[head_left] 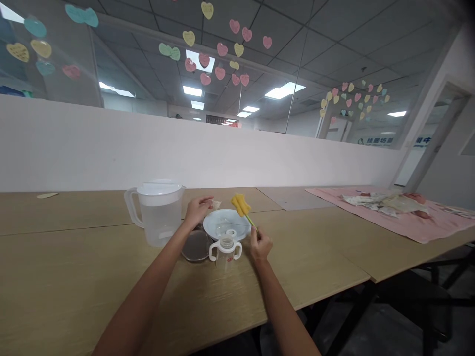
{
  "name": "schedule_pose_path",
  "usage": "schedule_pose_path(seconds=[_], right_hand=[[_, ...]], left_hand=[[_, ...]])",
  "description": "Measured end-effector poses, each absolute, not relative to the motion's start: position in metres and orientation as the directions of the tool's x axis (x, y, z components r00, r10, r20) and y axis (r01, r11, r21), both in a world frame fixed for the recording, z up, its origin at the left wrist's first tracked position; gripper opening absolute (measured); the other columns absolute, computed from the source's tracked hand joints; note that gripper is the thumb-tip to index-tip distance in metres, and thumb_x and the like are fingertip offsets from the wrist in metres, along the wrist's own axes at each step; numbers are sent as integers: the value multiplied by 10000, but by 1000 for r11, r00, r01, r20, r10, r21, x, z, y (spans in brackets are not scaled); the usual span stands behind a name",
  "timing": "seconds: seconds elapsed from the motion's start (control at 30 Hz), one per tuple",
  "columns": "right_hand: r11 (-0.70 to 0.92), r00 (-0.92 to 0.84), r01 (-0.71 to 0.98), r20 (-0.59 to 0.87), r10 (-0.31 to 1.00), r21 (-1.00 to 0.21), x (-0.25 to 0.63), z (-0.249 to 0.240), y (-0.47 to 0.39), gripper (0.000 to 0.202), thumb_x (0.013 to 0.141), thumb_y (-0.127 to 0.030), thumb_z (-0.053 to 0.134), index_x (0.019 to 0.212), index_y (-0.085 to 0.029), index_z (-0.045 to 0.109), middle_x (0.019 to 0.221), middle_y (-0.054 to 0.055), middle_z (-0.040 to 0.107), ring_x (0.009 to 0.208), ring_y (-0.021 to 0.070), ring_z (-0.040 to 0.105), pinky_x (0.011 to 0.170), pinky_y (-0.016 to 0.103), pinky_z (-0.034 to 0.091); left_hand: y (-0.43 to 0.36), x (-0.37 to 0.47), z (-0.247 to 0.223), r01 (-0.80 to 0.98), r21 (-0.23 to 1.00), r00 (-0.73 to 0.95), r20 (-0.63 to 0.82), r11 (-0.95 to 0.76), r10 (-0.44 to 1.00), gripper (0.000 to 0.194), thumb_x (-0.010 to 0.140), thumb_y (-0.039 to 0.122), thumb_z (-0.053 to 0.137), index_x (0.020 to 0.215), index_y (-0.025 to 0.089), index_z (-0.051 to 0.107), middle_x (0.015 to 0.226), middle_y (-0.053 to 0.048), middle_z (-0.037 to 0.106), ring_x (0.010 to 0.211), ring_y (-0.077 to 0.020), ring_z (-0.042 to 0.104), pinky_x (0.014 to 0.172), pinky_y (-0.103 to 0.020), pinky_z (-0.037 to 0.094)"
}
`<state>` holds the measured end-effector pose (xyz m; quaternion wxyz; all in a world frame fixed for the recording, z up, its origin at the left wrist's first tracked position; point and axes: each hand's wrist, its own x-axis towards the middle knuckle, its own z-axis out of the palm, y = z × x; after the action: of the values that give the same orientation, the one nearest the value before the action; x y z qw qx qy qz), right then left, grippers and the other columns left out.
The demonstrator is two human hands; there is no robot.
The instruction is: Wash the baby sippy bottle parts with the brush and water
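Yellow sponge brush [241, 204] by its green stick in my closed right hand [261, 244], left hand [199, 209] loosely curled, grip unclear, near white round bowl [211, 226].

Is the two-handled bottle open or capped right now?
Open: the bottle stands upright with its clear neck bare and no cap over the mouth.

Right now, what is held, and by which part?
The right hand grips the yellow-headed brush by its green handle; whether the left hand holds anything is unclear.
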<state>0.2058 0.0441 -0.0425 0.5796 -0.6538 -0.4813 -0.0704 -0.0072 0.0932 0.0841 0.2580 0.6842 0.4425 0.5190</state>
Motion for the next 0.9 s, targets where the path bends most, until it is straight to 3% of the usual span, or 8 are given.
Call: schedule_pose_path(seconds=[0.1,0.2,0.33,0.57,0.8,0.9], right_hand=[[128,453,786,705,545,-604,204,-41,42,517,857,-538,306,566,-178,535,505,26,504,498,119,413,522,224,278],[132,377,843,748,546,-521,204,-41,43,527,862,-540,322,543,-177,532,519,38,525,517,122,443,539,223,287],[136,300,898,806,510,-419,203,-42,44,522,868,-526,356,518,-178,526,504,41,531,527,126,468,538,224,287],[246,209,931,945,253,-272,204,-42,45,495,895,-451,409,495,-170,487,439,-1,470,449,93,407,500,223,249],[265,207,924,943,260,-276,203,-40,43,514,908,-454,389,503,-159,505,449,6,490,450,85,412,507,217,252],[244,230,918,921,314,-312,202,-41,44,531,903,-482,380,510,-156,526,459,12,504,457,85,414,509,214,243]], left_hand=[[86,-5,97,43,895,26,443,-444,896,366,707,365,609,975,126,676,955,-105,693,812,-204,661,826,-362,512],[81,-1,103,-51,893,39,450,-448,892,353,655,367,664,921,136,690,934,-89,696,819,-206,655,846,-383,513],[74,3,107,38,858,80,509,-513,857,336,675,386,649,912,152,696,934,-77,697,810,-208,649,840,-390,516],[66,1,113,181,757,269,576,-628,772,358,712,395,629,962,139,641,978,-88,675,910,-204,623,856,-341,490],[59,-8,122,272,695,403,545,-665,735,303,747,392,593,928,150,618,954,-83,673,905,-196,620,840,-336,485],[64,-9,120,328,653,355,584,-683,730,289,769,371,559,937,143,617,941,-86,672,891,-190,622,818,-316,489]])
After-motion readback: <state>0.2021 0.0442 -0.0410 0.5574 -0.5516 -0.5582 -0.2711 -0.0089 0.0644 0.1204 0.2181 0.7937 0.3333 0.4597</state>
